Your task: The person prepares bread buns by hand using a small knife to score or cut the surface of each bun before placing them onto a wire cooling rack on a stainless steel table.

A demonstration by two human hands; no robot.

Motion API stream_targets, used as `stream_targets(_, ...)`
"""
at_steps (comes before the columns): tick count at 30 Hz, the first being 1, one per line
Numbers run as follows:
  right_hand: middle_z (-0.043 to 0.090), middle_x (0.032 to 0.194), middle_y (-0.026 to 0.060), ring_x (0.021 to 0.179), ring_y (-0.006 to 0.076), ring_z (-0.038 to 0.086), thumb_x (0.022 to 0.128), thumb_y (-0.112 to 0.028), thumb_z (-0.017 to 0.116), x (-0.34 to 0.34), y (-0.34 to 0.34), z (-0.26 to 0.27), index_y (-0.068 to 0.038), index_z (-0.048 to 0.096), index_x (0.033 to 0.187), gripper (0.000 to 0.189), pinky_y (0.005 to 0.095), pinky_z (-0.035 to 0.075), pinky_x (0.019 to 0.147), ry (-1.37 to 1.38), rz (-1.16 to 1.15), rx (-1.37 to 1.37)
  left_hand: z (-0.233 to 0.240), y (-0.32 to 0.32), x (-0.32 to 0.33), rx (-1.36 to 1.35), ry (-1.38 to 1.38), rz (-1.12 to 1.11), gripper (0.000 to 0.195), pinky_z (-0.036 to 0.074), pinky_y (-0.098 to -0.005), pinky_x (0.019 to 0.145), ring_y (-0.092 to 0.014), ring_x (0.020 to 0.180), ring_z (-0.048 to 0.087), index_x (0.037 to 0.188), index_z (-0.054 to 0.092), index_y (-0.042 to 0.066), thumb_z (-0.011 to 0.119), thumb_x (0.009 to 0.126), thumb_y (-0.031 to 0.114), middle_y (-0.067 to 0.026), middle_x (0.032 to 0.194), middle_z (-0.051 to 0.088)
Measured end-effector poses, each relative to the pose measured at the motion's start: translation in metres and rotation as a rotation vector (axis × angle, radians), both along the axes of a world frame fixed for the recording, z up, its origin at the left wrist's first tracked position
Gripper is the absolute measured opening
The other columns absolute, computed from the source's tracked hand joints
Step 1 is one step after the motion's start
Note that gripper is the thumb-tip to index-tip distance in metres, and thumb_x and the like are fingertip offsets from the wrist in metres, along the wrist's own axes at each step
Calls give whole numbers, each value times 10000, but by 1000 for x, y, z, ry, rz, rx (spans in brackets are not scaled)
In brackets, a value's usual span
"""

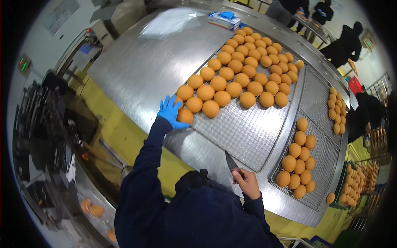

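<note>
My left hand point(170, 112), in a blue glove, rests with spread fingers against golden-brown round buns at the near left corner of a wire cooling rack point(245, 136). Its fingers partly cover one bun, while another bun point(185, 116) sits by the thumb. Many more buns point(234, 89) lie in rows over the rack's far and left parts. My bare right hand point(247, 181) grips a dark-bladed knife point(230, 161) by the handle. The blade points away from me, its tip by the rack's near edge.
Right of the main rack, further wire racks carry buns point(299, 166). A single bun point(330, 198) lies at the steel table's point(130, 65) right edge. Clear plastic bags point(171, 21) and a glove box point(224, 21) stand at the back. A green crate point(339, 198) holds more buns. Several people work beyond.
</note>
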State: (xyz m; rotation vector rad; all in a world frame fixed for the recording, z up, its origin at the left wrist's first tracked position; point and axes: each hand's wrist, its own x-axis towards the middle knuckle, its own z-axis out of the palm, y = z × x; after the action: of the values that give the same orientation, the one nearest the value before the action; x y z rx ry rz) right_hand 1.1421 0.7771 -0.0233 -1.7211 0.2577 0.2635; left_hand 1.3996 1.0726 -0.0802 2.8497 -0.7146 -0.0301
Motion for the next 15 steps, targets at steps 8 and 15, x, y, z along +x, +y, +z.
stream_targets(8, 573, 614, 45, 587, 86, 548, 873, -320, 590, 7, -2, -6, 29, 646, 944, 360, 231, 424, 561, 45, -133, 29, 5, -10, 35, 253, 159, -166, 1049, 141, -665, 1003, -488, 1314, 108, 1273, 487, 144, 617, 459, 792, -197, 1444, 203)
stream_targets(15, 603, 630, 72, 570, 101, 574, 863, -335, 602, 20, -1, 1, 31, 650, 929, 375, 241, 445, 561, -4, -139, -31, 2, -19, 33, 165, 53, -148, 957, 268, -541, 1029, -380, 1271, 310, 1209, 524, 82, 619, 530, 750, -191, 1359, 357)
